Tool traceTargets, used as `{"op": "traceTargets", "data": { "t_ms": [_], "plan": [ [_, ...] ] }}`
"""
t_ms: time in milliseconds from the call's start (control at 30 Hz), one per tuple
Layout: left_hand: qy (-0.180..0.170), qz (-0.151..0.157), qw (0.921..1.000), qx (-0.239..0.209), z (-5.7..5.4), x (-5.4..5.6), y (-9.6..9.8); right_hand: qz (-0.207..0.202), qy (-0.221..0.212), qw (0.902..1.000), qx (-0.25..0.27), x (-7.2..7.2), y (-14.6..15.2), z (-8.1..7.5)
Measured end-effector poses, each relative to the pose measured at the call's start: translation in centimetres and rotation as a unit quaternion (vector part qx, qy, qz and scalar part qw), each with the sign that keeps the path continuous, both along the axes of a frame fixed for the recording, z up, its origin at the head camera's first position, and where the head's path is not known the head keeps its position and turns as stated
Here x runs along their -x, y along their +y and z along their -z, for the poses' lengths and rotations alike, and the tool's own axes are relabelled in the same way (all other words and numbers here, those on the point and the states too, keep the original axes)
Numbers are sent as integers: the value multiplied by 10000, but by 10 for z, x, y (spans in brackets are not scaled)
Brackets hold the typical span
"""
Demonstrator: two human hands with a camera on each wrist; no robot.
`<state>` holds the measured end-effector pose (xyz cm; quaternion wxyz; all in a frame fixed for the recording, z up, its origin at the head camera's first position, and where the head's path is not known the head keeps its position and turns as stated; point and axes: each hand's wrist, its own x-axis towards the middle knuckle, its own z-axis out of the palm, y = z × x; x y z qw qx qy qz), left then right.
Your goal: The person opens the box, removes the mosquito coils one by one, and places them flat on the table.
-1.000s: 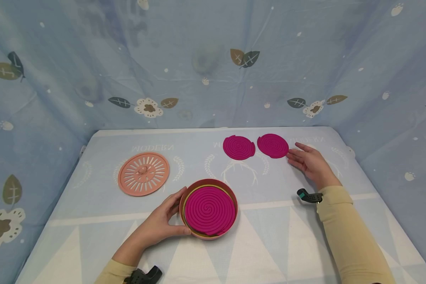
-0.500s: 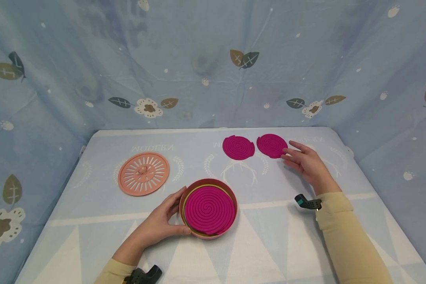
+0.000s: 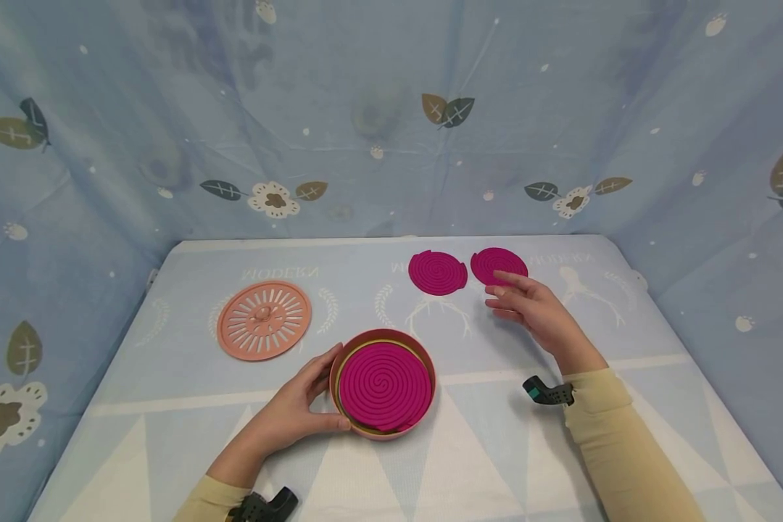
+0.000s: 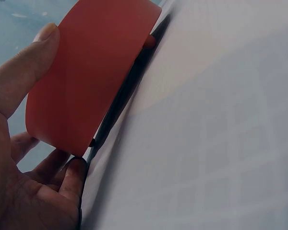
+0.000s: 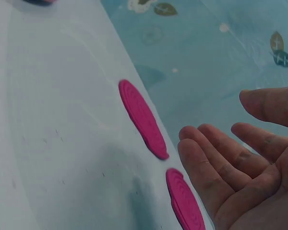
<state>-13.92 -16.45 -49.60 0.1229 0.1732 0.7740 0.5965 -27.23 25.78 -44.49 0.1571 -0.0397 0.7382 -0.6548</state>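
In the head view my left hand (image 3: 293, 413) grips the left side of a round, coral-pink box (image 3: 399, 335). Its thumb lies along the box wall (image 4: 89, 72) in the left wrist view, with fingers curled at the lower edge. Inside the box lies a magenta spiral coaster (image 3: 385, 384), ringed by a yellow edge. Two more magenta coasters lie flat toward the back: one on the left (image 3: 438, 272), another on the right (image 3: 496, 259). My right hand (image 3: 538, 312) hovers by the right one, fingers loosely extended and holding nothing, partly covering its lower edge.
A round, slotted coral lid (image 3: 264, 341) with a small knob lies left of the box. Patterned blue fabric (image 3: 378, 123) rises behind and on both sides of the cloth-covered table (image 3: 483, 449).
My right hand has moved left, from beside the right coaster to its front edge. The left hand and the box have stayed in place.
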Motion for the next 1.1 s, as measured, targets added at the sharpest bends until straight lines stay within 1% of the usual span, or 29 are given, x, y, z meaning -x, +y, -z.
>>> {"op": "traceTargets", "data": {
  "t_ms": [400, 633, 900, 1100],
  "plan": [
    [-79, -32, 10000, 16, 0, -1, 0, -677, 351, 9967, -292, -16, -33, -7],
    [-70, -6, 10000, 10, 1, 0, 0, -923, 481, 9944, -203, -25, -47, -13],
    [1, 35, 10000, -25, 3, 1, -1, -1254, 485, 9907, -205, -32, -66, -20],
    [39, 51, 10000, -9, 2, 1, -1, -1490, 507, 9873, -194, -37, -79, -21]
  ]
}}
